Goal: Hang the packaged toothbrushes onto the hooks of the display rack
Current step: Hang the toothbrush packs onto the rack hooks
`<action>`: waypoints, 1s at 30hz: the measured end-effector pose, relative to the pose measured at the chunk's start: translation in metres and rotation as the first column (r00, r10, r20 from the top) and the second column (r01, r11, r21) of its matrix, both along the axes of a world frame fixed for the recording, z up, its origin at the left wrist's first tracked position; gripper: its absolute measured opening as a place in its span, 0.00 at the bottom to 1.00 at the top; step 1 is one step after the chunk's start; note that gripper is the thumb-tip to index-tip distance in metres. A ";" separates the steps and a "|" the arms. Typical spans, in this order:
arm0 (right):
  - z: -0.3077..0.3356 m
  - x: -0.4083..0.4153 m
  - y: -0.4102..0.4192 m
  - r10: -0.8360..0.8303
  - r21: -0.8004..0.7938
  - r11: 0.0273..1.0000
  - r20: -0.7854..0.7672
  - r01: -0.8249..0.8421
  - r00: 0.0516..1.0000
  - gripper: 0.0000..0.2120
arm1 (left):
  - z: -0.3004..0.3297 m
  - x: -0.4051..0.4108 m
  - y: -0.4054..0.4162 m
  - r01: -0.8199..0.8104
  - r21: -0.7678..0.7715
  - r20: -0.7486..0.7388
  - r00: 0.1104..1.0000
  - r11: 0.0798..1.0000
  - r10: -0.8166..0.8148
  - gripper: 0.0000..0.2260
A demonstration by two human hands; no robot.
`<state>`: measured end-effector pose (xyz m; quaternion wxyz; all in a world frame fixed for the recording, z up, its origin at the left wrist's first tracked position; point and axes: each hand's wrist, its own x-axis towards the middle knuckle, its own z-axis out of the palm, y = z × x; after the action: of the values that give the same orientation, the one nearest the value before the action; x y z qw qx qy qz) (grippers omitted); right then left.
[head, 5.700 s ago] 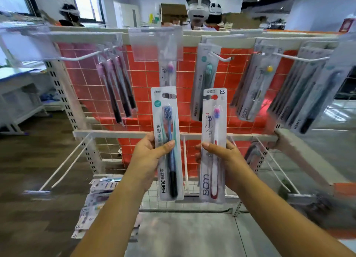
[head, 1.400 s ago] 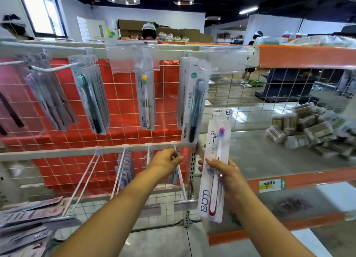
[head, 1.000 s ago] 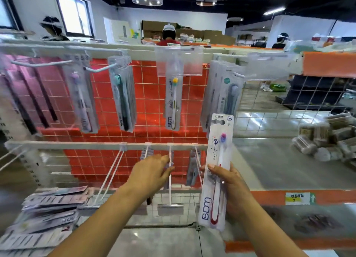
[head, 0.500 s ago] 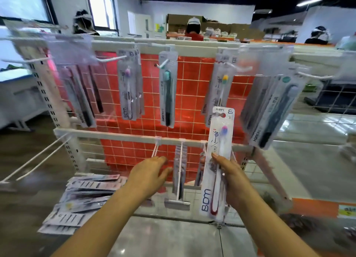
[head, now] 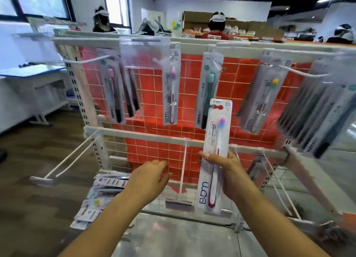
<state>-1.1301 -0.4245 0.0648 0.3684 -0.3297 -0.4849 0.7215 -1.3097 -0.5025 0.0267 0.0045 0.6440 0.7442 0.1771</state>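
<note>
My right hand (head: 226, 172) grips a packaged toothbrush (head: 214, 141), white card with a red-handled brush, held upright in front of the display rack (head: 138, 133). My left hand (head: 148, 177) hovers beside it, fingers relaxed and holding nothing, just left of a bare lower hook (head: 182, 170). Several packs hang on the upper hooks: a matching white pack (head: 170, 89), a teal-brush pack (head: 209, 91) and a yellow-brush pack (head: 264, 95). A thick bunch of dark packs (head: 319, 110) hangs at the far right.
A pile of loose toothbrush packs (head: 100, 197) lies on the rack's bottom shelf at the left. Bare double hooks (head: 69, 160) jut out at lower left and more (head: 277, 181) at lower right. People stand behind the rack. A white table (head: 32, 77) is at left.
The view has swung left along the rack. My left hand, which held a dark-brush pack at first, is now empty and has drawn back from the lower hooks. The right hand keeps its pack.
</note>
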 end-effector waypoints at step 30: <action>0.066 -0.134 0.013 -0.046 0.377 0.926 0.128 -0.006 0.991 0.12 | -0.017 -0.115 -0.012 0.074 -0.063 -0.013 0.997 0.995 -0.075 0.12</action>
<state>-1.2637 -0.4118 0.1306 0.3984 -0.3058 -0.6346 0.5874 -1.4246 -0.5147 0.0094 0.0254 0.6722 0.7249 0.1484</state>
